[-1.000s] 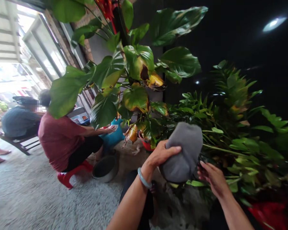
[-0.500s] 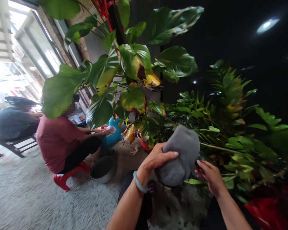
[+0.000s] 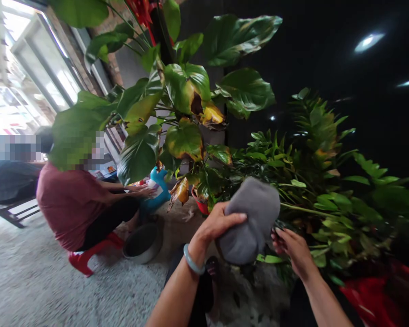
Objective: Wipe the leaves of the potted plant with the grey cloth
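Observation:
A rounded grey fabric piece (image 3: 254, 204), shaped like a soft cap, is held up in front of me. My left hand (image 3: 220, 225) grips its left side, thumb lying over the front and the other fingers hidden behind. On the wrist is a pale bangle (image 3: 193, 260). Close to the fabric's lower right edge, my right hand (image 3: 291, 250) has thumb and fingers pinched together. Something small and dark shows at those fingertips, too unclear to name. Whether it touches the fabric cannot be made out.
A large-leaved plant (image 3: 187, 86) rises ahead, and bushy plants (image 3: 327, 195) crowd the right. To the left a person in a red shirt (image 3: 71, 204) sits on a red stool (image 3: 85, 261), hands by a blue object (image 3: 162, 186). A dark bucket (image 3: 145, 245) stands nearby.
The whole view has shifted slightly, so everything sits a little further left. Both hands keep their hold, and the grey fabric piece stays between them with little change.

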Demonstrator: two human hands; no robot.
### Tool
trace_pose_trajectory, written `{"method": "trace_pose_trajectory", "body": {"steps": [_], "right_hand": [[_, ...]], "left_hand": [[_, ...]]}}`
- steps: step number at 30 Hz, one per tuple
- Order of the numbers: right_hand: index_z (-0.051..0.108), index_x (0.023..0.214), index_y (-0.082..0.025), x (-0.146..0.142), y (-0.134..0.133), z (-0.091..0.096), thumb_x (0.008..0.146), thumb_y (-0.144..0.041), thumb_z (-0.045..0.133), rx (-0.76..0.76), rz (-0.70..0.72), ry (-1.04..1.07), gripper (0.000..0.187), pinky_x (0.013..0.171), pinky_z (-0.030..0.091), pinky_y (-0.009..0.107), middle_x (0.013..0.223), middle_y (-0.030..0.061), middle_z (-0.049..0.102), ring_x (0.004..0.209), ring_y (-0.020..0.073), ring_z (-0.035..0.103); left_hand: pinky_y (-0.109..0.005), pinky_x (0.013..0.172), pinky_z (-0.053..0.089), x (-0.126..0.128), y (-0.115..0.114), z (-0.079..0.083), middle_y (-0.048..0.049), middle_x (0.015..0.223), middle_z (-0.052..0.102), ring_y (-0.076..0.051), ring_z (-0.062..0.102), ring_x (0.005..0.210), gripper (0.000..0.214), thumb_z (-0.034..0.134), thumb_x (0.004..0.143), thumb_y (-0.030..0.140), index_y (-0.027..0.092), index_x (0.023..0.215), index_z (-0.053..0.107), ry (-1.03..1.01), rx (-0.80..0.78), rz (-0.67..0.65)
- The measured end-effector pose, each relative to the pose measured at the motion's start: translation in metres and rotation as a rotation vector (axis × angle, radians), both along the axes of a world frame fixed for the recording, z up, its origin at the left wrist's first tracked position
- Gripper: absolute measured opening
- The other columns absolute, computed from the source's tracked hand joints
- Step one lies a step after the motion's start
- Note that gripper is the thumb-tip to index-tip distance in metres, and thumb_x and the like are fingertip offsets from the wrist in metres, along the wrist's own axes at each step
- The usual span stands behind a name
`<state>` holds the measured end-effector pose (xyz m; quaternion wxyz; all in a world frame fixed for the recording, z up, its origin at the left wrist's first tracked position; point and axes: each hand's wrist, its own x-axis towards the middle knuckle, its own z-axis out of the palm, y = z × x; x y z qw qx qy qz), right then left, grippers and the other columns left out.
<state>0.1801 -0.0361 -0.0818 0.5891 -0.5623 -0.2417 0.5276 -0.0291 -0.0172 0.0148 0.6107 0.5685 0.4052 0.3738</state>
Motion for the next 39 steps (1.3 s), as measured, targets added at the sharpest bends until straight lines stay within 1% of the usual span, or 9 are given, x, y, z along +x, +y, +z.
{"method": "trace_pose_trajectory", "body": {"steps": [5, 10, 13, 18, 24, 27, 33, 36, 39], "right_hand": [[0.06, 0.053, -0.02, -0.003, 0.003, 0.003, 0.029, -0.042, 0.085, -0.018, -0.051, 0.03, 0.041, 0.035, 0.04, 0.024, 0.046, 0.0013, 0.063, 0.038, 0.0144, 0.053], [0.057, 0.048, -0.021, 0.003, 0.002, -0.003, 0.031, -0.045, 0.08, -0.11, -0.058, -0.025, 0.038, 0.035, 0.037, 0.026, 0.042, 0.0001, 0.06, 0.037, 0.0156, 0.052], [0.056, 0.046, -0.021, 0.005, 0.0, -0.002, 0.035, -0.048, 0.08, -0.016, 0.005, -0.049, 0.038, 0.037, 0.039, 0.026, 0.041, -0.0009, 0.056, 0.039, 0.0145, 0.051], [0.063, 0.055, -0.019, -0.003, 0.001, 0.003, 0.033, -0.043, 0.082, 0.024, -0.036, 0.028, 0.038, 0.039, 0.042, 0.026, 0.05, 0.0023, 0.064, 0.042, 0.0148, 0.054], [0.059, 0.053, -0.021, -0.001, 0.005, -0.007, 0.037, -0.038, 0.08, -0.086, -0.022, 0.008, 0.031, 0.035, 0.039, 0.027, 0.046, 0.0008, 0.062, 0.037, 0.0171, 0.053], [0.059, 0.051, -0.02, 0.003, 0.005, -0.012, 0.038, -0.039, 0.081, -0.07, 0.006, -0.025, 0.032, 0.035, 0.037, 0.026, 0.045, 0.0011, 0.061, 0.038, 0.017, 0.054], [0.062, 0.056, -0.019, -0.003, 0.005, -0.004, 0.032, -0.039, 0.085, 0.013, -0.037, 0.039, 0.039, 0.037, 0.043, 0.026, 0.048, 0.0015, 0.063, 0.041, 0.016, 0.055], [0.061, 0.053, -0.02, -0.008, 0.006, 0.001, 0.029, -0.037, 0.085, -0.011, -0.049, 0.046, 0.038, 0.036, 0.043, 0.026, 0.046, 0.0008, 0.063, 0.039, 0.0155, 0.054], [0.061, 0.051, -0.02, -0.008, 0.004, 0.003, 0.029, -0.037, 0.084, -0.036, -0.056, 0.035, 0.036, 0.036, 0.043, 0.027, 0.046, 0.0006, 0.063, 0.039, 0.0157, 0.054]], "left_hand": [[-0.029, 0.069, 0.049, 0.02, 0.03, -0.006, -0.0036, 0.079, 0.07, -0.02, 0.063, 0.076, 0.042, 0.071, 0.065, 0.047, 0.012, 0.089, 0.071, 0.091, 0.116, 0.135], [-0.027, 0.069, 0.047, 0.003, 0.003, -0.04, 0.0005, 0.074, 0.068, -0.021, 0.062, 0.08, 0.031, 0.072, 0.062, 0.037, 0.014, 0.084, 0.073, 0.512, 0.041, -0.174], [-0.025, 0.063, 0.047, -0.004, -0.008, -0.021, -0.0006, 0.073, 0.068, -0.017, 0.061, 0.069, 0.045, 0.077, 0.058, 0.046, 0.013, 0.086, 0.071, 0.258, -0.039, -0.168], [-0.027, 0.065, 0.049, 0.013, 0.02, 0.013, -0.0039, 0.079, 0.069, -0.018, 0.062, 0.069, 0.052, 0.077, 0.059, 0.051, 0.012, 0.093, 0.07, -0.078, 0.135, 0.121], [-0.027, 0.066, 0.045, 0.005, 0.01, -0.037, 0.0002, 0.065, 0.064, -0.021, 0.059, 0.075, 0.021, 0.074, 0.057, 0.033, 0.016, 0.069, 0.071, 0.506, 0.166, 0.034], [-0.026, 0.062, 0.045, -0.015, -0.011, -0.039, 0.0006, 0.066, 0.064, -0.018, 0.058, 0.068, 0.033, 0.075, 0.055, 0.041, 0.015, 0.075, 0.071, 0.359, -0.019, -0.084], [-0.026, 0.059, 0.046, -0.021, 0.013, 0.005, -0.0021, 0.068, 0.067, -0.016, 0.058, 0.061, 0.049, 0.082, 0.048, 0.049, 0.013, 0.078, 0.069, -0.14, 0.118, 0.434], [-0.026, 0.062, 0.047, -0.012, 0.02, -0.011, -0.0016, 0.065, 0.066, -0.017, 0.06, 0.065, 0.043, 0.08, 0.051, 0.046, 0.013, 0.077, 0.07, -0.093, 0.121, 0.503], [-0.026, 0.061, 0.045, -0.011, -0.002, -0.046, 0.0008, 0.062, 0.065, -0.017, 0.059, 0.065, 0.035, 0.081, 0.051, 0.04, 0.014, 0.072, 0.071, 0.121, 0.006, 0.25]]}}
